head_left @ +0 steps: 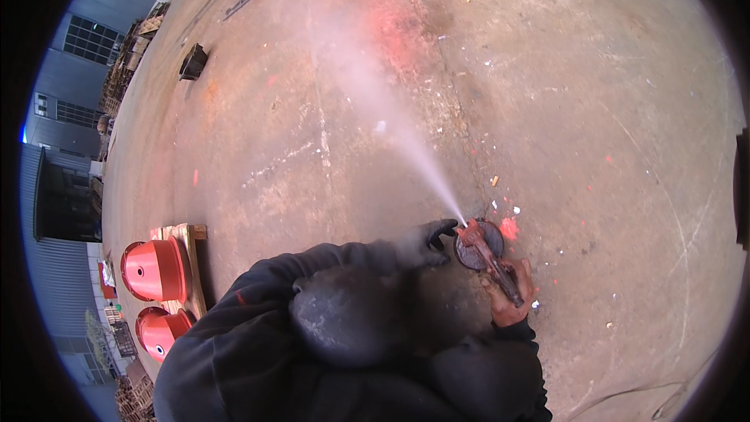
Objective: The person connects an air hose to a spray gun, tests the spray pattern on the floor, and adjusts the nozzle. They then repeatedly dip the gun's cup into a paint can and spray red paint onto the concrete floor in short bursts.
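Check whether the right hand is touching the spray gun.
Touching: the head view shows the right hand gripping the spray gun at its rear end.

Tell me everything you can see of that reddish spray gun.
The spray gun looks like metal, coated with reddish paint; its nozzle throws pale mist forward and to the left. It slants over a round dark cup; whether they join is unclear. The bare right hand grips its rear end, and the gloved left hand is near its front.
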Action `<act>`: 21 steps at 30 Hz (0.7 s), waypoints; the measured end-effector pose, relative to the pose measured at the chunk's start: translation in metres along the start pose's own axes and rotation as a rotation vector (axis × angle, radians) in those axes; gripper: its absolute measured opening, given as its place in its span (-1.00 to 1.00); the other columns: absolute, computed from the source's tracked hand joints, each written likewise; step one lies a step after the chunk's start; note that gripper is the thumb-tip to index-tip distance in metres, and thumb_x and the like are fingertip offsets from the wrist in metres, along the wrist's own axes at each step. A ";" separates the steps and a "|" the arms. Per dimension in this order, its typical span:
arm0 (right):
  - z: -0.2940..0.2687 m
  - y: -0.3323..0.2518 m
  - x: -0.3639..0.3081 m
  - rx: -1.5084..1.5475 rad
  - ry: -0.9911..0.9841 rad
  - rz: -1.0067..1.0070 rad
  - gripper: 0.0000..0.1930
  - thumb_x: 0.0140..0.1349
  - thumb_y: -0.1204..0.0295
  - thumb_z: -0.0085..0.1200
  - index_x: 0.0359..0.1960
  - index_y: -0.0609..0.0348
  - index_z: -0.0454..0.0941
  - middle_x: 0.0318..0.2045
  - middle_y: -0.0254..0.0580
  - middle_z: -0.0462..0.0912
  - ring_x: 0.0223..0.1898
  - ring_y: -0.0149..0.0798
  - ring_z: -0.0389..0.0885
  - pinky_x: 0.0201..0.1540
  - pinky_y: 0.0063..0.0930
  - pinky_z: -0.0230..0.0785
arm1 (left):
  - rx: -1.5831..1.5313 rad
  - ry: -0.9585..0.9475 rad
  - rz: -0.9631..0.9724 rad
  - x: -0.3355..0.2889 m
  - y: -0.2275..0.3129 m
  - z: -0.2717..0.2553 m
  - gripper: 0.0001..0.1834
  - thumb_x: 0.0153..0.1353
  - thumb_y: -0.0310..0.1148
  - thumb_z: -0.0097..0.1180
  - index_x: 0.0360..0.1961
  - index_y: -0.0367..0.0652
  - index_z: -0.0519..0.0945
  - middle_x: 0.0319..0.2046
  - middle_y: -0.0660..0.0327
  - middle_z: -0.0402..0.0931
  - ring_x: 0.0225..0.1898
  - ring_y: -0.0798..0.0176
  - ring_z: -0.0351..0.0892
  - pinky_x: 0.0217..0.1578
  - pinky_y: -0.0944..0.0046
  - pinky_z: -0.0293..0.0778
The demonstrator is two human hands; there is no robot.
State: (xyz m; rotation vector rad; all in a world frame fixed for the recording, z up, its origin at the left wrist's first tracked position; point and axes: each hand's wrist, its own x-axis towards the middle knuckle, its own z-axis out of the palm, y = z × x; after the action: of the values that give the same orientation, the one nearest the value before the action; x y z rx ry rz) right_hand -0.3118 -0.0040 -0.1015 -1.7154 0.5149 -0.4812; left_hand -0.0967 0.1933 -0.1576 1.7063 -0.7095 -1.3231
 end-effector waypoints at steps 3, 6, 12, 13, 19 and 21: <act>-0.003 -0.001 -0.001 -0.028 -0.028 -0.027 -0.55 0.11 0.36 0.52 0.00 0.25 0.67 -0.07 -0.07 0.78 -0.13 -0.05 0.66 0.10 -0.19 0.46 | 0.079 -0.034 0.032 0.001 0.000 -0.001 -0.04 0.25 -0.39 0.43 0.62 -0.11 0.20 0.31 -0.01 0.50 0.05 0.15 0.68 -0.01 0.07 0.72; -0.005 0.001 0.007 -0.074 -0.064 -0.161 -0.53 0.10 0.36 0.52 0.03 0.26 0.66 -0.07 -0.07 0.72 -0.05 -0.05 0.64 0.10 -0.22 0.46 | 0.027 -0.034 0.051 0.003 -0.005 -0.001 -0.07 0.25 -0.41 0.42 0.60 -0.10 0.23 0.32 -0.03 0.51 0.09 0.10 0.70 0.05 0.04 0.71; -0.004 -0.005 0.004 -0.030 -0.078 -0.037 -0.55 0.02 0.56 0.49 0.00 0.20 0.67 -0.12 -0.14 0.76 -0.07 -0.07 0.62 0.08 -0.23 0.46 | 0.046 -0.026 0.015 0.001 -0.010 0.000 -0.05 0.24 -0.44 0.42 0.60 -0.13 0.20 0.35 -0.05 0.48 0.21 0.08 0.64 0.14 0.08 0.67; -0.004 -0.005 0.002 -0.023 -0.066 -0.030 -0.56 0.02 0.56 0.50 -0.01 0.19 0.67 -0.13 -0.16 0.76 -0.09 -0.08 0.62 0.07 -0.23 0.46 | 0.056 -0.022 -0.026 0.000 -0.011 0.001 -0.04 0.24 -0.43 0.43 0.61 -0.12 0.19 0.36 -0.06 0.47 0.26 0.05 0.61 0.18 0.06 0.65; 0.001 0.011 0.001 -0.040 -0.032 -0.104 -0.47 0.17 0.21 0.57 0.02 0.31 0.65 -0.20 -0.17 0.55 -0.22 -0.25 0.62 -0.14 -0.40 0.47 | 0.220 0.050 0.072 0.001 -0.016 0.006 0.08 0.14 -0.29 0.55 0.61 -0.11 0.17 0.41 -0.13 0.39 0.47 -0.11 0.38 0.46 -0.04 0.36; 0.001 0.013 0.001 -0.045 -0.032 -0.108 -0.47 0.16 0.23 0.58 0.02 0.31 0.64 -0.19 -0.15 0.56 -0.22 -0.23 0.63 -0.13 -0.39 0.47 | 0.258 0.072 0.120 0.003 -0.012 0.007 0.11 0.11 -0.26 0.58 0.61 -0.15 0.17 0.42 -0.15 0.38 0.48 -0.13 0.36 0.50 -0.03 0.31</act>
State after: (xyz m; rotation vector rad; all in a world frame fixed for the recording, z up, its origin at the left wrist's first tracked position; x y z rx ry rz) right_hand -0.3116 -0.0057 -0.1141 -1.7981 0.4146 -0.5222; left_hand -0.1034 0.1947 -0.1705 1.8716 -0.9583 -1.1199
